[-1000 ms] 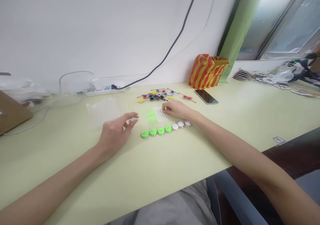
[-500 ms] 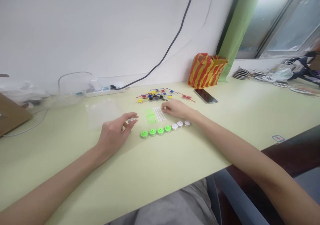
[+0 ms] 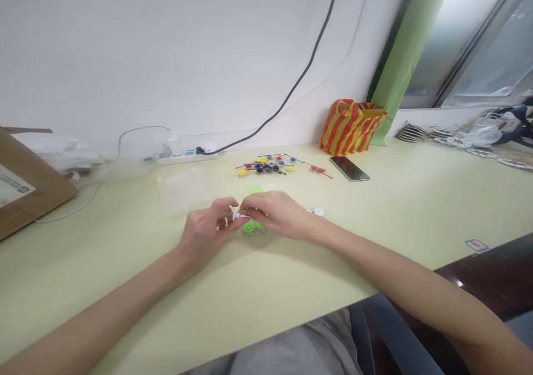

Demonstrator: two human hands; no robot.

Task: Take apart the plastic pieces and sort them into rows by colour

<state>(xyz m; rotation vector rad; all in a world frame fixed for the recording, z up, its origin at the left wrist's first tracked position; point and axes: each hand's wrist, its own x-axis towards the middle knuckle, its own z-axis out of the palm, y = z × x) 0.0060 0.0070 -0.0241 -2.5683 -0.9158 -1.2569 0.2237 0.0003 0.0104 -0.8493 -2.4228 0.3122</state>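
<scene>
Two hands meet over a pale green desk [image 3: 91, 247]. Far left, a cardboard box [image 3: 31, 183] leans at the desk's edge, and a clear plastic sheet [image 3: 185, 192] lies beyond the left hand [image 3: 207, 233]. That hand's fingers are curled and closed on a small white piece [image 3: 236, 216], held between both hands. The right hand [image 3: 277, 215] is nearly closed, its fingertips [image 3: 246, 208] at the same piece; whether they grip it, I cannot tell. Two green-topped discs [image 3: 249, 228] show just below the hands, with green strips [image 3: 256, 189] just beyond. Right of them sit a white disc [image 3: 318, 212], a scatter of coloured parts [image 3: 266, 167], a smartphone [image 3: 350, 168], and a red-and-yellow striped bag [image 3: 352, 128].
</scene>
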